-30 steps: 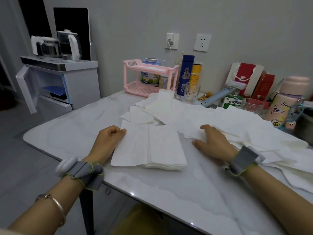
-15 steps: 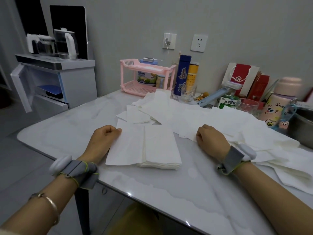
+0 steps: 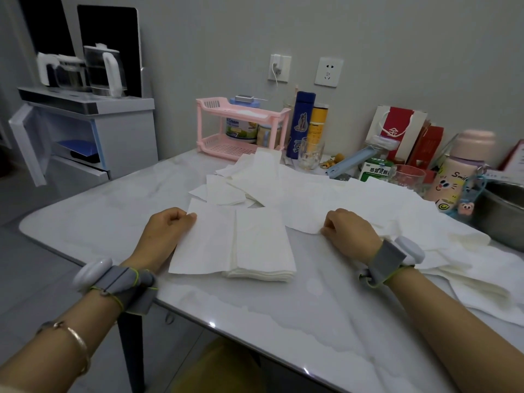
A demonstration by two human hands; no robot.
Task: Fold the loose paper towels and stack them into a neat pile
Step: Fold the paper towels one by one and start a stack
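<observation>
We cannot see the fingertips of our left hand [image 3: 167, 231]. They curl under the knuckles, and only the thumb shows, pinching the left edge of the unfolded sheet [image 3: 204, 245] near its far corner. Our right hand [image 3: 348, 232] is curled too, fingertips tucked away, gripping the near corner of one of the loose paper towels [image 3: 312, 199]. We cannot tell how many layers it holds.

Between the two hands sits the folded pile [image 3: 261, 245], a squared stack with thin layered edges showing at its near end. The unfolded sheet lies half over it and spreads flat toward the left hand. Beyond and to the right of the right hand, the loose towels overlap in a soft, creased, matte white heap. Its separate sheets are hard to distinguish.

The table [image 3: 255, 321] under both wrists is glossy and marble-patterned. Far to the right of the right hand, a metal pot [image 3: 504, 214] is cut off by the frame.
</observation>
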